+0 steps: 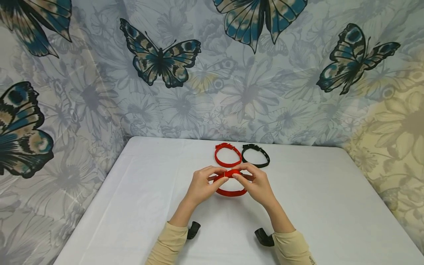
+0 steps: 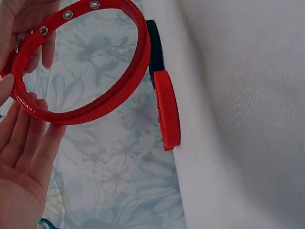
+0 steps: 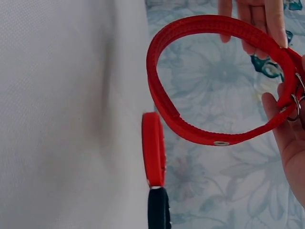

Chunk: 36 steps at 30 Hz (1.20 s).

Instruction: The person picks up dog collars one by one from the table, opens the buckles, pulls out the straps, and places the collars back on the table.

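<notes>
Both hands hold a red collar [image 1: 230, 193] up in front of the person, its loop hanging toward them. My left hand [image 1: 203, 187] pinches the band between thumb and fingers on the left of its buckle end. On the right, my right hand [image 1: 257, 185] pinches the same end, thumb near the other thumb. Metal eyelets line the strap [image 2: 67, 15] in the left wrist view. A silver buckle and ring [image 3: 296, 107] show beside the right fingers in the right wrist view. The fingertips partly hide the fastening.
Behind the hands, a second red collar [image 1: 228, 165] and a black collar [image 1: 267, 158] lie side by side, closed into loops, on the white-covered table [image 1: 132, 191]. A floral butterfly cloth [image 1: 185, 110] hangs along the back. Black wrist devices [image 1: 194, 230] jut from both sleeves.
</notes>
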Each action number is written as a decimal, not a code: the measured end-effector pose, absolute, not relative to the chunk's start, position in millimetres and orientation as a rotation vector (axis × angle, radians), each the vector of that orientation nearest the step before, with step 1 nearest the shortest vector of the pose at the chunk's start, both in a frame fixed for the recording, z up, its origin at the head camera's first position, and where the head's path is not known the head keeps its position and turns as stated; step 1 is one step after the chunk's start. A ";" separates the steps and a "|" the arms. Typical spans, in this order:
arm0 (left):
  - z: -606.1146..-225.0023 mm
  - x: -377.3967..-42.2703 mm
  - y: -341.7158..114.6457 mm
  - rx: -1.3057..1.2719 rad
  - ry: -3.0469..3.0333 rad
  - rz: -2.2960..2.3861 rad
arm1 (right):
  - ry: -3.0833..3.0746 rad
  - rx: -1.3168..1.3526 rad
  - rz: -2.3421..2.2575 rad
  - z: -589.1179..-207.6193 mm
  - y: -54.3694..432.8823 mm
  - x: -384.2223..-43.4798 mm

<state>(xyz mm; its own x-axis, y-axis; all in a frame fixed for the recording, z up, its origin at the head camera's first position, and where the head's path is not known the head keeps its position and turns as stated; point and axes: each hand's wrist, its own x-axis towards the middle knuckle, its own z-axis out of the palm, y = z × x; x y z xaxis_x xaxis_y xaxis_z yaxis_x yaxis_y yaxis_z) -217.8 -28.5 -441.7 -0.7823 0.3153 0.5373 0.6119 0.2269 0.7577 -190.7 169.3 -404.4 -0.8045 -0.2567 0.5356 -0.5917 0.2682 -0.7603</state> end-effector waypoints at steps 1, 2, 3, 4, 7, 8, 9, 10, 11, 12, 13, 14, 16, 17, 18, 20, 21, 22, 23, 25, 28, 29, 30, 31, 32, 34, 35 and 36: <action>-441.7 -217.7 -28.9 -0.867 -2.235 -1.575 | -2.226 0.784 1.559 -405.9 169.1 -191.5; -441.6 -217.7 -28.9 -0.865 -2.236 -1.575 | -2.217 0.784 1.574 -409.3 169.9 -193.4; -441.6 -217.7 -28.8 -0.861 -2.236 -1.576 | -2.202 0.783 1.604 -413.0 170.8 -195.5; -441.6 -217.7 -28.8 -0.855 -2.235 -1.583 | -2.187 0.778 1.634 -416.7 172.0 -197.6; -442.1 -217.2 -28.6 -0.839 -2.231 -1.604 | -2.149 0.769 1.721 -427.5 176.7 -203.5; -442.1 -216.9 -28.4 -0.837 -2.228 -1.612 | -2.139 0.763 1.748 -430.8 178.4 -205.4; -442.0 -216.5 -28.3 -0.836 -2.224 -1.623 | -2.130 0.764 1.764 -431.9 179.6 -206.1; -442.0 -216.2 -28.1 -0.838 -2.221 -1.627 | -2.131 0.768 1.762 -432.3 180.6 -206.6; -441.9 -215.8 -28.0 -0.841 -2.221 -1.624 | -2.135 0.776 1.759 -432.0 181.2 -206.7; -441.8 -215.4 -28.0 -0.845 -2.220 -1.620 | -2.138 0.783 1.755 -431.3 181.6 -206.7; -441.6 -215.3 -28.0 -0.846 -2.223 -1.614 | -2.148 0.785 1.746 -429.7 181.6 -206.3; -441.5 -215.3 -28.2 -0.848 -2.225 -1.604 | -2.163 0.788 1.732 -427.2 181.3 -205.3; -441.6 -215.7 -28.6 -0.849 -2.234 -1.577 | -2.205 0.798 1.688 -419.6 180.5 -201.7; -441.4 -215.8 -29.0 -0.849 -2.241 -1.564 | -2.234 0.794 1.654 -415.1 179.9 -199.1; -441.3 -216.2 -29.3 -0.847 -2.246 -1.550 | -2.268 0.784 1.617 -410.4 179.4 -196.5; -441.3 -216.9 -30.1 -0.843 -2.256 -1.516 | -2.335 0.762 1.548 -401.0 178.8 -191.3; -441.5 -217.3 -30.4 -0.843 -2.260 -1.501 | -2.366 0.750 1.516 -397.0 178.9 -189.1; -441.6 -217.6 -30.8 -0.841 -2.261 -1.488 | -2.392 0.740 1.484 -394.2 179.1 -187.4; -441.7 -217.8 -31.2 -0.839 -2.261 -1.477 | -2.413 0.732 1.458 -391.8 179.3 -186.2; -442.3 -218.3 -31.7 -0.837 -2.261 -1.468 | -2.431 0.730 1.426 -389.1 180.2 -184.9; -442.2 -218.4 -32.2 -0.834 -2.253 -1.472 | -2.426 0.742 1.386 -388.0 181.3 -184.4; -442.2 -218.4 -32.3 -0.833 -2.251 -1.473 | -2.419 0.745 1.383 -387.8 181.5 -184.2; -442.2 -218.4 -32.3 -0.832 -2.246 -1.475 | -2.412 0.746 1.383 -387.8 181.6 -184.1; -442.1 -218.3 -32.4 -0.832 -2.242 -1.473 | -2.408 0.747 1.385 -387.7 181.7 -183.9; -442.2 -218.2 -32.4 -0.832 -2.238 -1.473 | -2.403 0.748 1.388 -387.6 181.7 -183.8; -442.7 -218.3 -32.4 -0.834 -2.230 -1.474 | -2.397 0.749 1.392 -387.4 181.6 -183.6; -443.0 -218.4 -32.4 -0.834 -2.226 -1.476 | -2.397 0.747 1.388 -387.4 181.5 -183.4; -443.2 -218.5 -32.3 -0.836 -2.221 -1.481 | -2.398 0.745 1.384 -387.4 181.4 -183.3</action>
<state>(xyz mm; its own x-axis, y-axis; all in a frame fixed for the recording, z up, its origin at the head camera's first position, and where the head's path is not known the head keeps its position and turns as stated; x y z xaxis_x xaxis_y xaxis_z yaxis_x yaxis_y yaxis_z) -218.5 -32.3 -443.2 -0.7678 0.2822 0.5751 0.6394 0.2824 0.7151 -183.3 181.4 -387.4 -0.8299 -0.2956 0.4732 -0.5576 0.4102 -0.7217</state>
